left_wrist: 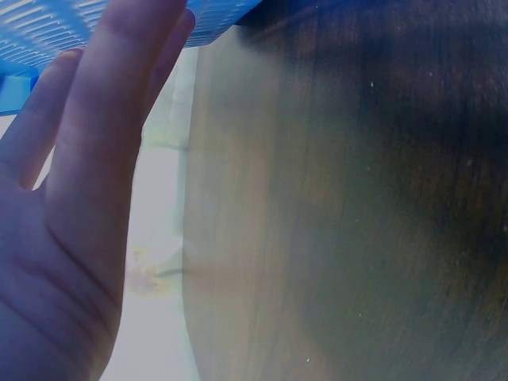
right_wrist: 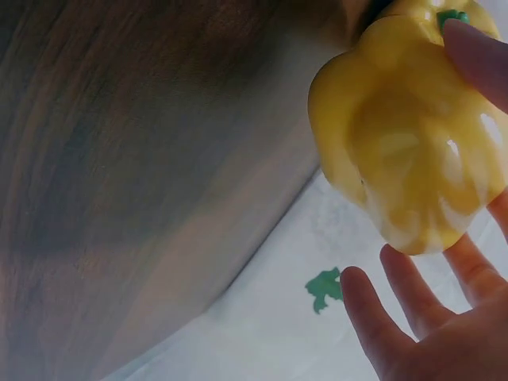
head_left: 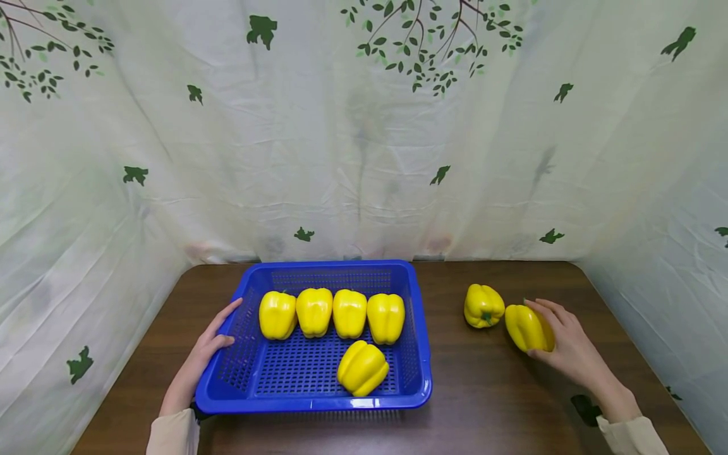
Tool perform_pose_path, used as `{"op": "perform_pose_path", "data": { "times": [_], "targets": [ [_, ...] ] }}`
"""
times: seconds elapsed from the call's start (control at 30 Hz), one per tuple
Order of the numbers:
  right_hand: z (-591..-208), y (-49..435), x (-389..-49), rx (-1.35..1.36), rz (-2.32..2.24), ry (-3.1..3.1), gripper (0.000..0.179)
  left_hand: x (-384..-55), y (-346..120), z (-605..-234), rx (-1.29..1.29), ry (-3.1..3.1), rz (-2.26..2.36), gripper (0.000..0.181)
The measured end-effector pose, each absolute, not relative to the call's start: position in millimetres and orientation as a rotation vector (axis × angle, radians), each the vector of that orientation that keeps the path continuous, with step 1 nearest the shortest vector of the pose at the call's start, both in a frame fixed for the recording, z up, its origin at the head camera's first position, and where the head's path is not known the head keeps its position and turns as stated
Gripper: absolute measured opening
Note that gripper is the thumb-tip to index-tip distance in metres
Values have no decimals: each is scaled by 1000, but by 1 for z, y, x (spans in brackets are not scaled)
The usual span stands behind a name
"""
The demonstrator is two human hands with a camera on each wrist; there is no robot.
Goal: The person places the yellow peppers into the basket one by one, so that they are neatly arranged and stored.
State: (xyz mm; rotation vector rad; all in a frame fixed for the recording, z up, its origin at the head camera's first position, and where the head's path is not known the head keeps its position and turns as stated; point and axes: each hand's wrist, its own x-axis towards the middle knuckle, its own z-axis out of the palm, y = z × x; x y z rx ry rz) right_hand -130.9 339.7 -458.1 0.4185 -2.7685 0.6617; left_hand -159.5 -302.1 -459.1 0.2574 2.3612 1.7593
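At the left side of a blue plastic basket, my left hand touches the rim with its thumb and fingers extended. The left wrist view shows these fingers nearly straight against the slatted wall. On the right part of the table, my right hand holds a yellow bell pepper between thumb and fingers. In the right wrist view the thumb lies on one side of this glossy pepper, with fingertips at its other side. Another yellow bell pepper sits just left of it, its green stem facing me.
Inside the basket, several yellow bell peppers stand in a row toward the back. One more pepper lies tilted in front of them. A brown wooden table carries everything, and a pale leaf-patterned curtain hangs behind and along the sides.
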Motion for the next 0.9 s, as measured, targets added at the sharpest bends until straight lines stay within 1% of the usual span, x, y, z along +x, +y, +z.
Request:
{"op": "perform_pose_path", "data": {
  "times": [0.6,0.9],
  "targets": [
    [-455,338,-126,447,672,-2743,92,-158,-302,-459,257,2367,1764,61],
    [-451,333,-124,476,656,-2743,89,-159,-301,-458,254,2372,1764,61]
  ]
}}
